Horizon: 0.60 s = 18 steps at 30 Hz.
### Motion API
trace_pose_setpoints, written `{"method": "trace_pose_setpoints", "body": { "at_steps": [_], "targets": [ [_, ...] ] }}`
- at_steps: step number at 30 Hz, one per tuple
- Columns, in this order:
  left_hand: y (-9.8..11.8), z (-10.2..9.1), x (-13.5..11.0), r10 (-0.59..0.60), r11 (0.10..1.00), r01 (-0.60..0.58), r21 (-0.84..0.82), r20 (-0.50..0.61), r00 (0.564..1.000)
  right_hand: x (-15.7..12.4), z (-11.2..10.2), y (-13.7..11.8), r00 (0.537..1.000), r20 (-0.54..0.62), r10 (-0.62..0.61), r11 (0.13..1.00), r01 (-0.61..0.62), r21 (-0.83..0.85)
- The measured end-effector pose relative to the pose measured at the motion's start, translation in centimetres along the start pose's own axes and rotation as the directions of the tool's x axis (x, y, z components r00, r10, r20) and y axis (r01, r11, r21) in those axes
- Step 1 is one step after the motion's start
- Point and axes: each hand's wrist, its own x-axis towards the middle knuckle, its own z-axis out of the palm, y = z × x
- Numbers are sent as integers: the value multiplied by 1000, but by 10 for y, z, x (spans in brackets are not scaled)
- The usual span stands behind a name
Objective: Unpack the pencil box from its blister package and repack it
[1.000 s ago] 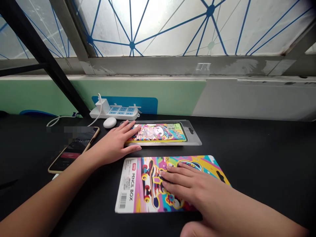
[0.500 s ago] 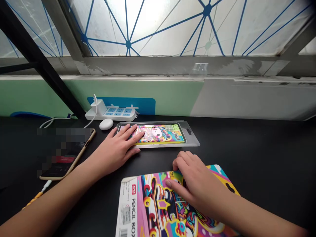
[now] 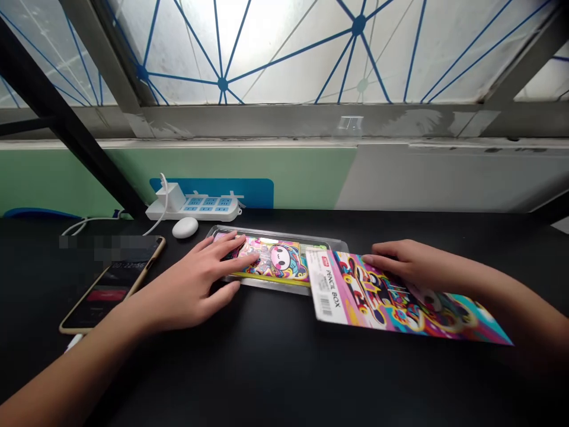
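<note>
My left hand (image 3: 191, 287) lies with spread fingers on a colourful cartoon-printed pencil box (image 3: 278, 264), which sits in a clear plastic blister tray (image 3: 284, 232). My right hand (image 3: 406, 264) grips the upper edge of a printed "PENCIL BOX" backing card (image 3: 377, 299). The card lies tilted across the desk, and its left end overlaps the right end of the tray. That overlap hides the right end of the pencil box.
A white power strip (image 3: 193, 209) with a plugged-in charger stands against the wall behind the tray. A white oval case (image 3: 185, 227) lies next to it. To the left, a smartphone in a gold case (image 3: 109, 290) rests on the black desk (image 3: 284, 367).
My right hand has carried the card up and to the right, turning it so its left end now overlaps the tray. My left hand stays on the pencil box.
</note>
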Motion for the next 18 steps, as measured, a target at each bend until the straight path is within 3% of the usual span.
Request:
{"method": "trace_pose_setpoints", "body": {
  "at_steps": [4, 11, 18],
  "targets": [
    [13, 13, 8, -61, 998, 64, 20, -120, 991, 8, 7, 1, 992, -127, -5, 995, 17, 94],
    [16, 27, 17, -76, 990, 85, 116, -76, 994, 9, 24, -33, 978, -203, -53, 989, 80, 126],
    [11, 19, 18, -64, 997, 68, 38, -112, 992, 9, 3, -4, 992, -128, 11, 993, 4, 116]
  ]
}}
